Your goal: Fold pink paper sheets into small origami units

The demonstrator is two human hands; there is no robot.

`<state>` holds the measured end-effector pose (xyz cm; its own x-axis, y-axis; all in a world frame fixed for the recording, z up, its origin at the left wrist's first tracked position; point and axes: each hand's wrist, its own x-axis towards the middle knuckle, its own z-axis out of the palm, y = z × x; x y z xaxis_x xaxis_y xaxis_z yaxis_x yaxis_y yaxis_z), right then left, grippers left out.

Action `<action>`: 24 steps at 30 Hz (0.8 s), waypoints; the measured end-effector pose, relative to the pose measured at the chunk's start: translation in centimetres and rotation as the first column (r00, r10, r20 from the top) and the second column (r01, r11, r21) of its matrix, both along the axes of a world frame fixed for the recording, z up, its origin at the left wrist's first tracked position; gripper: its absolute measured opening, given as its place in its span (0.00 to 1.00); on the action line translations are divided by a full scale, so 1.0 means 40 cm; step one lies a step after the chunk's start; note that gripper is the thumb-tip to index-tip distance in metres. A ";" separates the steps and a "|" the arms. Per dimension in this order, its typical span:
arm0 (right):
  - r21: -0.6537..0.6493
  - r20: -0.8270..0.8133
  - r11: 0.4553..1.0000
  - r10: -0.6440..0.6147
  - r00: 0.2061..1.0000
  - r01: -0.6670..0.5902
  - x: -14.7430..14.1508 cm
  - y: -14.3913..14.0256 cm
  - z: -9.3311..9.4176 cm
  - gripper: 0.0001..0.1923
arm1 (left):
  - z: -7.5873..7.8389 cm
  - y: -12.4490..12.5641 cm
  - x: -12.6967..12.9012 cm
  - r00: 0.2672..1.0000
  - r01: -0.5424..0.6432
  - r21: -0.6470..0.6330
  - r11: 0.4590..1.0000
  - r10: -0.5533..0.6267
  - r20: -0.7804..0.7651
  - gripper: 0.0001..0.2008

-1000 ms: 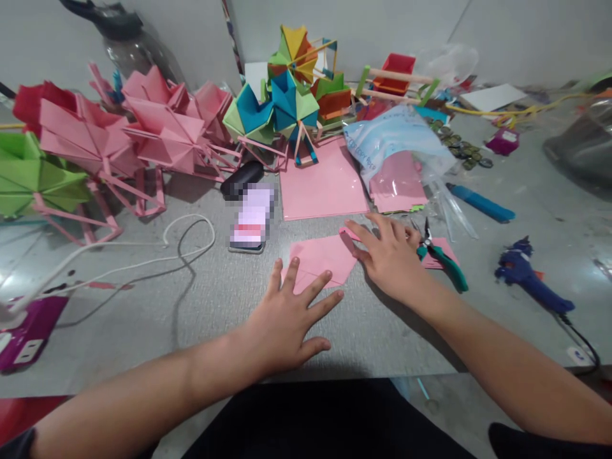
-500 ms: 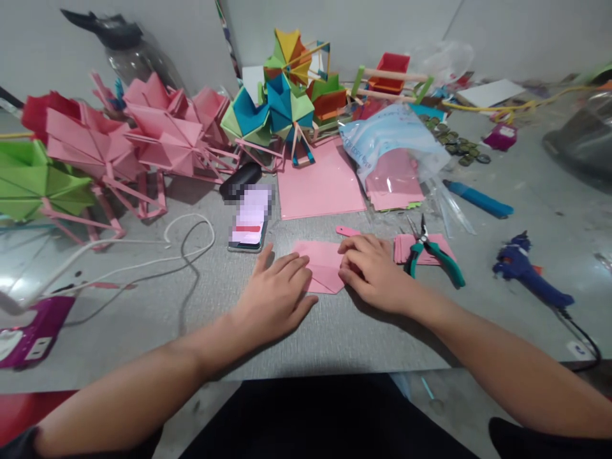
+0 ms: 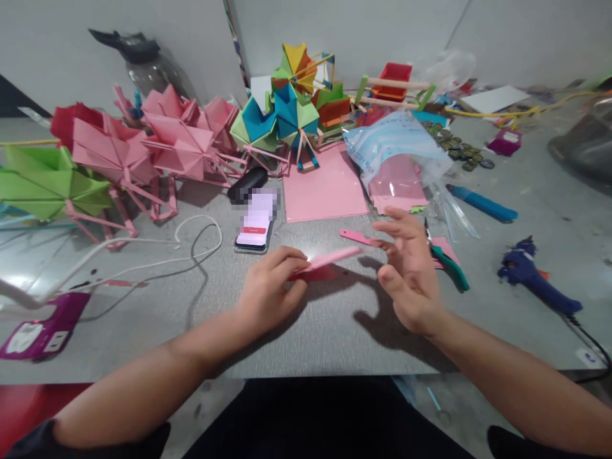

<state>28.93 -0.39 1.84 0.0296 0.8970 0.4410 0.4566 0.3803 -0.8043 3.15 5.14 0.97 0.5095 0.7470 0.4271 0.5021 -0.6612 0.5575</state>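
Observation:
Between the fingers and thumb of my left hand [image 3: 275, 287] is a folded piece of pink paper [image 3: 329, 258], tilted up off the table and seen nearly edge-on. My right hand [image 3: 408, 274] is lifted to its right, fingers spread, with nothing in it. Just behind the folded paper lies a flat pink stick [image 3: 356, 236] with a small hole at one end. Green-handled pliers [image 3: 449, 268] rest on small pink paper pieces [image 3: 448, 248], partly hidden by my right hand.
A phone [image 3: 255, 223] and large pink sheets [image 3: 325, 191] lie behind my hands. Several pink folded-paper models [image 3: 184, 150] stand at the back left. A blue utility knife [image 3: 482, 203] and a blue glue gun [image 3: 538, 277] lie to the right. White cables [image 3: 210, 220] cross the left side.
The folded paper lay flat under both hands. Now my left hand grips it and has tipped it up, while my right hand has let go, moved right and opened.

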 end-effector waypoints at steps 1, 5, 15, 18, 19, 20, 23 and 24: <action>0.038 -0.033 0.999 -0.026 0.999 0.028 0.000 0.001 -0.007 0.26 | 0.005 0.002 0.001 0.993 -0.045 -0.112 0.993 0.057 0.104 0.08; -0.138 -0.218 0.985 0.070 0.973 -0.101 -0.024 0.007 -0.039 0.37 | 0.018 0.001 0.019 0.874 0.016 -0.607 0.795 0.283 0.394 0.09; -0.578 -0.381 0.765 0.056 0.923 -0.285 -0.031 0.017 -0.037 0.47 | -0.028 -0.018 0.028 0.757 0.375 -0.746 0.550 0.284 0.589 0.24; -0.608 -0.206 0.732 0.231 0.951 -0.309 0.016 0.038 -0.033 0.39 | -0.015 0.032 -0.003 0.789 0.346 -0.701 0.624 0.210 0.577 0.30; -0.592 -0.077 0.764 0.264 0.961 -0.257 0.030 0.045 -0.035 0.37 | -0.009 0.048 -0.011 0.840 0.340 -0.708 0.619 0.140 0.525 0.29; -0.542 0.073 0.819 0.267 0.961 -0.186 0.041 0.052 -0.039 0.36 | -0.003 0.061 -0.018 0.885 0.325 -0.706 0.630 0.061 0.462 0.27; -0.283 0.399 0.957 0.174 0.900 -0.060 0.059 0.066 -0.054 0.30 | 0.006 0.077 -0.027 0.949 0.279 -0.708 0.648 -0.075 0.306 0.27; -0.224 0.447 0.972 0.169 0.878 -0.073 0.060 0.068 -0.058 0.24 | 0.006 0.077 -0.028 0.956 0.268 -0.701 0.661 -0.091 0.280 0.27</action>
<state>31.34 2.34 -0.46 -0.2476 0.9492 0.1940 0.7534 0.3146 -0.5775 2.03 8.21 1.20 0.6353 0.7656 -0.1011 0.2353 -0.0671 0.9696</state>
